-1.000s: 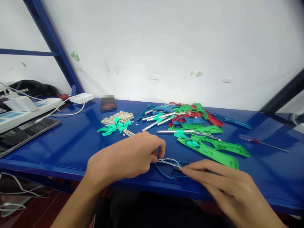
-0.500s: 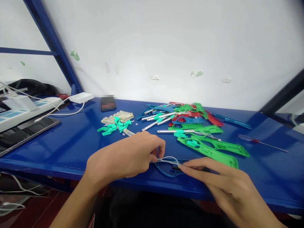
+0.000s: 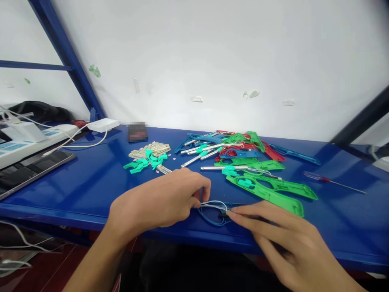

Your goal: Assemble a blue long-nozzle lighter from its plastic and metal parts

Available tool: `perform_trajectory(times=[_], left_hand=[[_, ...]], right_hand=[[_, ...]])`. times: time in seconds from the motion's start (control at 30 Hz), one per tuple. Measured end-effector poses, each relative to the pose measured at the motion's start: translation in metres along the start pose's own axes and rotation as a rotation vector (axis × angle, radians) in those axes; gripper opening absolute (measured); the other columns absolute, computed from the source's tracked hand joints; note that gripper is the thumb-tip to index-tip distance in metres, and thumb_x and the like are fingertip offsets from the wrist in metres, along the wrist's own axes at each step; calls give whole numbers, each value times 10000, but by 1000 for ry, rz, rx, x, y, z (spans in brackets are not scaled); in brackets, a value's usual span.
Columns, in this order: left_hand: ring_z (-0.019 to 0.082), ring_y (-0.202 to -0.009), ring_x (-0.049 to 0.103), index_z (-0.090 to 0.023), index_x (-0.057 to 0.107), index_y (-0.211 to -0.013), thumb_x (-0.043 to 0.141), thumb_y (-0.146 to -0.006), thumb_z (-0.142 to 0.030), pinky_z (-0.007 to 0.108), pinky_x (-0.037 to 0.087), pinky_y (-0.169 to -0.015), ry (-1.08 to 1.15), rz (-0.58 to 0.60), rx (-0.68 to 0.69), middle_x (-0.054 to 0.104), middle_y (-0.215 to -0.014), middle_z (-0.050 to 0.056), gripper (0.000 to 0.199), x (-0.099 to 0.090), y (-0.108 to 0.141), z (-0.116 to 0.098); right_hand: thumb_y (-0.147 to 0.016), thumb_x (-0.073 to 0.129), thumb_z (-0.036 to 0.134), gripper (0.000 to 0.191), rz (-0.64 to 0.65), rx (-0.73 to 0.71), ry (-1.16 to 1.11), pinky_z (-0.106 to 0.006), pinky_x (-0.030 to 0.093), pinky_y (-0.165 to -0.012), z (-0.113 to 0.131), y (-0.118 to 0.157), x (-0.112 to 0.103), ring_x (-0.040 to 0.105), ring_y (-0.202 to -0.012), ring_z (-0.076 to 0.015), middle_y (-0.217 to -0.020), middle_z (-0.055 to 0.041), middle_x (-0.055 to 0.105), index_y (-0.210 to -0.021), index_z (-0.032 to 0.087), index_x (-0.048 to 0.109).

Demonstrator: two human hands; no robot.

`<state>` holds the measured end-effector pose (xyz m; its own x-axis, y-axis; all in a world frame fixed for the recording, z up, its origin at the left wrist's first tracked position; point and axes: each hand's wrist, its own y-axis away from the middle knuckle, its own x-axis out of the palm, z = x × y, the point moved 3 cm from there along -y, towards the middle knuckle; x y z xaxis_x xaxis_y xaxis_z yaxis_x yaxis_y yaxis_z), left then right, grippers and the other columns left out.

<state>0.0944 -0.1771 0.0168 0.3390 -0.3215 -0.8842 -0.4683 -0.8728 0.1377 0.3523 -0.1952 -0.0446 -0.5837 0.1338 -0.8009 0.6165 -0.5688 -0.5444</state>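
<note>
observed at lower center of frame: blue plastic shell (image 3: 211, 222), lying on blue counter (image 3: 100, 178) near front edge, partly covered by hands. noted at left end of shell: left hand (image 3: 158, 198), curled, with thumb and fingers closed on white wires (image 3: 214, 202). noted at right end: right hand (image 3: 285, 231), with thumb and forefinger pinched on same wires, right beside small black part (image 3: 223, 215); cannot tell whether also gripping that part. looped between both hands, over shell: wires. recorded at center right: green shells (image 3: 264, 192), red shells (image 3: 273, 152) and silver tubes (image 3: 225, 168), heaped loosely. recorded left of center: teal clips (image 3: 136, 165), against cream pieces (image 3: 154, 148). found at right: screwdriver (image 3: 325, 179), lying flat. found at far left: dark tablet (image 3: 36, 168), beside white power strip (image 3: 62, 134).
</note>
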Motion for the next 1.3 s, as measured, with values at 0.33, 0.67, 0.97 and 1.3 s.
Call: perform_trajectory(times=[0.33, 0.67, 0.97, 1.3], left_hand=[[184, -1010, 637, -277, 688, -981, 622, -1002, -77, 315, 434, -845, 3, -14, 15, 702, -1025, -48, 211, 0, -2, 1], [174, -987, 642, -285, 702, -985, 606, -989, -63, 294, 431, -807, 27, -5, 0, 705, -1007, -52, 242, 1, -2, 2], [175, -970, 657, -292, 694, -978, 630, -1017, -113, 293, 436, -810, -34, -32, 63, 731, -1000, -64, 193, 1, 0, -1], [185, -890, 658, -261, 686, -863, 604, -980, -74, 313, 434, -793, -11, -36, 89, 741, -921, -54, 235, 1, -3, -8]], right_hand=[[-1025, 507, 117, 635, 97, -37, 130, -466, 654, -1038, 3, 16, 7, 727, -1262, -248, -1445, -5, 744, -1611, 358, 530], [-967, 493, 58, 628, 23, 40, -12, -349, 665, -940, -1, 1, -2, 767, -1145, -186, -1281, 27, 787, -1384, 457, 741], [-999, 505, 93, 582, 3, 74, -55, -339, 648, -948, -4, 2, 2, 758, -1147, -181, -1272, 46, 793, -1356, 482, 750], [-1112, 546, 322, 321, 16, 247, -107, -338, 635, -967, -6, 3, 2, 769, -1149, -201, -1250, 3, 814, -1385, 378, 705]])
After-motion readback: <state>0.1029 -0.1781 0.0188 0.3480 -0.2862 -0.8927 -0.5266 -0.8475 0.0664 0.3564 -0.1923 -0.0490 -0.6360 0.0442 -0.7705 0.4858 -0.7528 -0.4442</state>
